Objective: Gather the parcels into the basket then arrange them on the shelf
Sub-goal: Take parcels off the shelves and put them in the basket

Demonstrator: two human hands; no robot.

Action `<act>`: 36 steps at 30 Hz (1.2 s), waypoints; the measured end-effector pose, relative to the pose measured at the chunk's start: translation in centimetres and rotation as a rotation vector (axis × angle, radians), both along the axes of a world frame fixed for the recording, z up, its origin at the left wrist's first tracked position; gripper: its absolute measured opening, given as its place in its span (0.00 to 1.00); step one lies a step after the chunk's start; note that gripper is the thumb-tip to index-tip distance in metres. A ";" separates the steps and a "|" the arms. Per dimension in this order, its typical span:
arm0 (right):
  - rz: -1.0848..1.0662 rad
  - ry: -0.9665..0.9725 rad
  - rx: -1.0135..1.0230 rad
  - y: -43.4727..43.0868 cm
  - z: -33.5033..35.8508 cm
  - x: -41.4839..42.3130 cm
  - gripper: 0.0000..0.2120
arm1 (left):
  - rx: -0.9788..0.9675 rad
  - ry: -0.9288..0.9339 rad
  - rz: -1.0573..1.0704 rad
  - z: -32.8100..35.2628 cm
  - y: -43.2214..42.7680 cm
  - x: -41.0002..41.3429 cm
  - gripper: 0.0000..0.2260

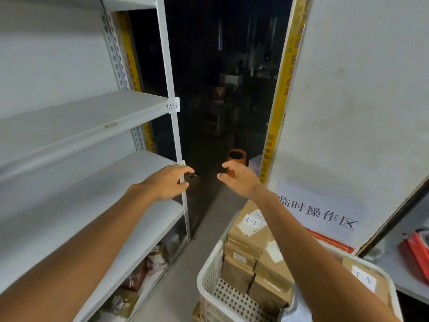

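Dark doorway ahead; white shelf [92, 112] to the left, tag A-1 [173, 105] on its upright. Parcels [246, 238] stacked in basket [209, 263], lower right, top one labelled A-1. Left hand [167, 182] loose-fingered at the upright, contact unclear; right hand [241, 180] relaxed, holding nothing. Shelving likely next: lift top parcel with both hands, match label to tag, set flat, well back.

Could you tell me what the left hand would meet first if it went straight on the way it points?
Most likely the shelf's white upright post, right at the fingertips of the left hand; whether they already touch it is unclear.
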State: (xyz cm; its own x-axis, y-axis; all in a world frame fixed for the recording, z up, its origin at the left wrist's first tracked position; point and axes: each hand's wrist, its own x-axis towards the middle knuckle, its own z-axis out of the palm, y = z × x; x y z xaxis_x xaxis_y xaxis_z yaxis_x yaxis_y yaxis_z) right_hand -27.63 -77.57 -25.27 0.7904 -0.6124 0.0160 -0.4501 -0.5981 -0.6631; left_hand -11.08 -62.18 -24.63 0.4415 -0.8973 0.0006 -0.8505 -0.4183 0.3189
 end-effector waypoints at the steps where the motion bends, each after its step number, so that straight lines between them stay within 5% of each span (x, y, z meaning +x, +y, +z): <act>1: 0.027 0.010 0.006 0.5 0.0 0.7 0.23 | 0.007 -0.009 0.025 0.0 0.9 0.4 0.19; 18: 0.585 -0.155 -0.039 23.7 10.5 19.1 0.25 | -0.077 -0.222 0.492 11.2 30.5 9.3 0.18; 36: 1.197 -0.203 -0.064 59.1 16.1 29.2 0.25 | -0.088 -0.333 1.082 16.3 65.9 5.2 0.19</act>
State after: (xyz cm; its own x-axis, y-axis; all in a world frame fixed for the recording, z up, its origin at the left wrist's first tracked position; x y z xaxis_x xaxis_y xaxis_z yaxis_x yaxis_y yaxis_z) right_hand 1.58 -18.42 -9.19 0.8352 0.5089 0.2086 0.5174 -0.5985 -0.6116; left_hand -5.89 3.74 -8.38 0.9510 -0.0359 0.3073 -0.1041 -0.9725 0.2085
